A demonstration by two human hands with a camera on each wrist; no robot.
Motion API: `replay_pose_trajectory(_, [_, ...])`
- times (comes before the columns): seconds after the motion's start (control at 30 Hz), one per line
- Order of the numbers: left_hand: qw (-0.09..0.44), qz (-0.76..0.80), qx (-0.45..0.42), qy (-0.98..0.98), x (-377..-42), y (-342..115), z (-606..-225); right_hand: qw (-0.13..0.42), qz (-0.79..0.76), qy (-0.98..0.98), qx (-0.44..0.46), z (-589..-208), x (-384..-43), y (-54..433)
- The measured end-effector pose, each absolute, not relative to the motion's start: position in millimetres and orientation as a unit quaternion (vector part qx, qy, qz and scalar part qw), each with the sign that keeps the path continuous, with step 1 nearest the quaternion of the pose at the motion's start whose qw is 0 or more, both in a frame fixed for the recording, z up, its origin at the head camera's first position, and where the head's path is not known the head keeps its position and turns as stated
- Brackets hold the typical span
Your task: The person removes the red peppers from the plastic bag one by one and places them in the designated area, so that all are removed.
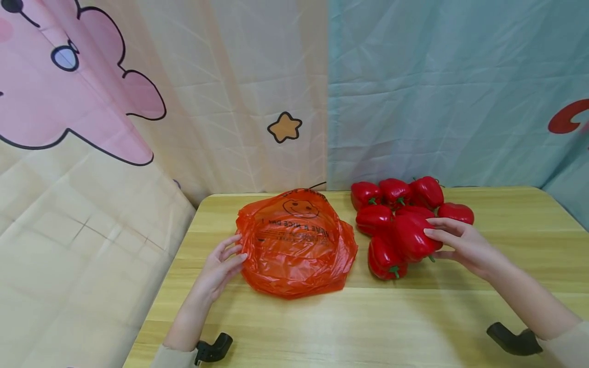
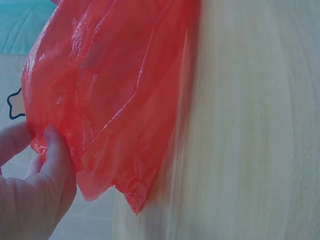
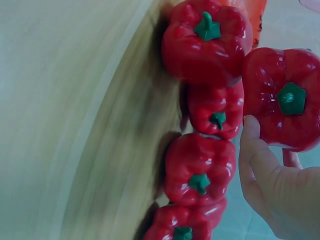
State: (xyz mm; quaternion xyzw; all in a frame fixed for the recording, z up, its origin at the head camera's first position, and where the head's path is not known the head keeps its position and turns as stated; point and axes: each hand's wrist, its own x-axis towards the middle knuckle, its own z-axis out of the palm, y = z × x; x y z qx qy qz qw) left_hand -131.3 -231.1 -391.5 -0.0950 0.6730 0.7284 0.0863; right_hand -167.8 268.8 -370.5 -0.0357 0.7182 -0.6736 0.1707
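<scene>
An orange-red plastic bag (image 1: 294,245) with a printed smiley lies spread with its mouth open on the table. At its left edge my left hand (image 1: 223,266) pinches the rim between thumb and fingers; the left wrist view shows the bag's side (image 2: 115,90) beside that hand. On the right, my right hand (image 1: 465,245) grips a red bell pepper (image 1: 414,236) with a green stem, raised above the others. In the right wrist view the held bell pepper (image 3: 282,100) sits between thumb and fingers. Several more red bell peppers (image 1: 375,220) lie grouped under and behind it.
The wooden table (image 1: 313,332) reaches back to a printed curtain (image 1: 414,92). The pepper group stands just right of the bag, with a small gap. Black wrist mounts (image 1: 213,348) are strapped to both forearms.
</scene>
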Motion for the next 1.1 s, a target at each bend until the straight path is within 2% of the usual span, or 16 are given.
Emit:
replay_pose_trajectory(0.63, [0.085,0.729,-0.09,0.673,-132,-231,-392,0.186,-0.669,0.719,0.009,-392,-155,295])
replay_pose_trajectory(1.1, [0.082,0.722,-0.097,0.681,-133,-231,-392,0.197,-0.684,0.702,0.041,-413,-151,295])
